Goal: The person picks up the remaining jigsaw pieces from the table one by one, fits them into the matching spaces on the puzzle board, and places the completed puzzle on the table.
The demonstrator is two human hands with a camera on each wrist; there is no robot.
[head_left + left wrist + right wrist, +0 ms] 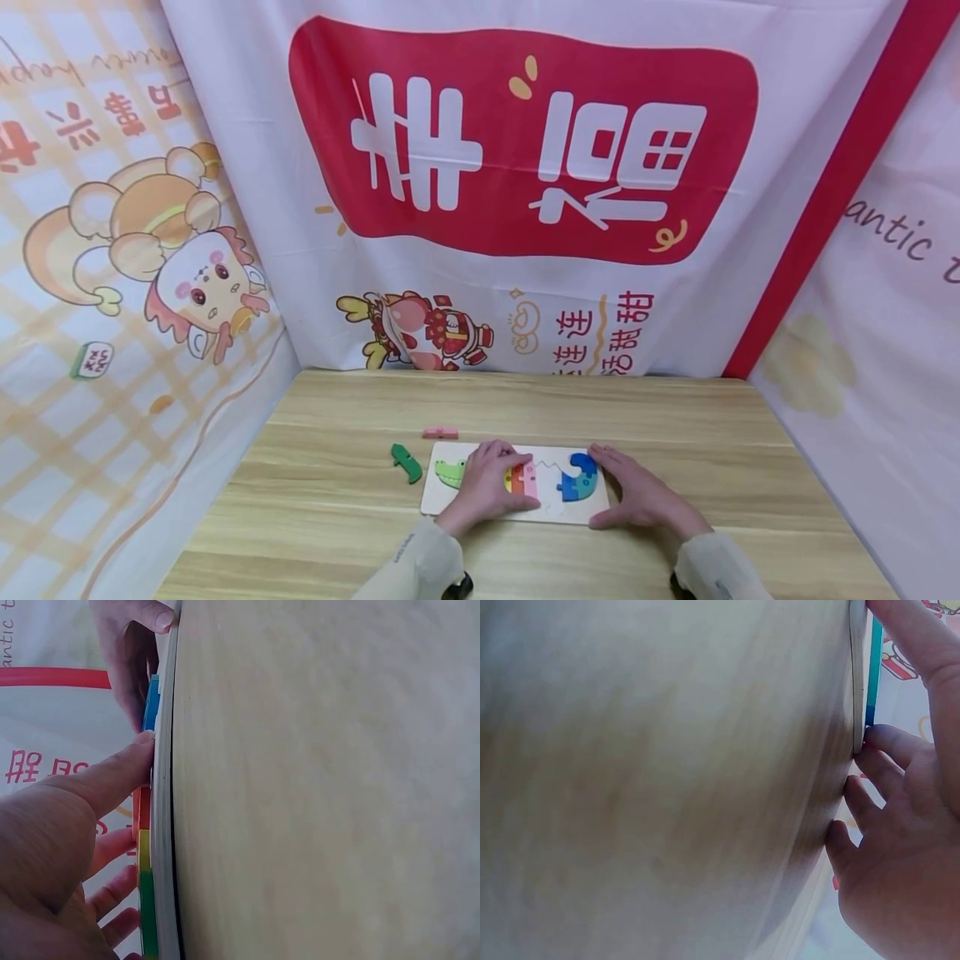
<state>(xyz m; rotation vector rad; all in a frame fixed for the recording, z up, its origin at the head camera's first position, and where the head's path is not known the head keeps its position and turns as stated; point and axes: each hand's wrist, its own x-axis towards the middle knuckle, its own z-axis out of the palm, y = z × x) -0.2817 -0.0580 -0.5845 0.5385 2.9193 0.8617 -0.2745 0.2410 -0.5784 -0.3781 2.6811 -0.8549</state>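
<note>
A pale wooden puzzle board [558,515] lies flat on the table, with a crocodile picture made of coloured pieces. My left hand [489,485] lies over its left half, thumb and fingers extended and touching the red, yellow and green pieces [145,847]; it hides part of the picture. At the right end, my right hand [643,492] spans the board, its thumb at the near corner and its fingers spread at the far corner. Blue pieces [579,479] form the curled tail beside it. A bare outlined space lies between the tail and the pink piece [528,481].
Left of the board, a loose green piece [407,463] lies on the wooden table [337,467]. Behind the board is a loose pink piece [440,432]. Printed cloth [517,317] hangs along the back and both sides.
</note>
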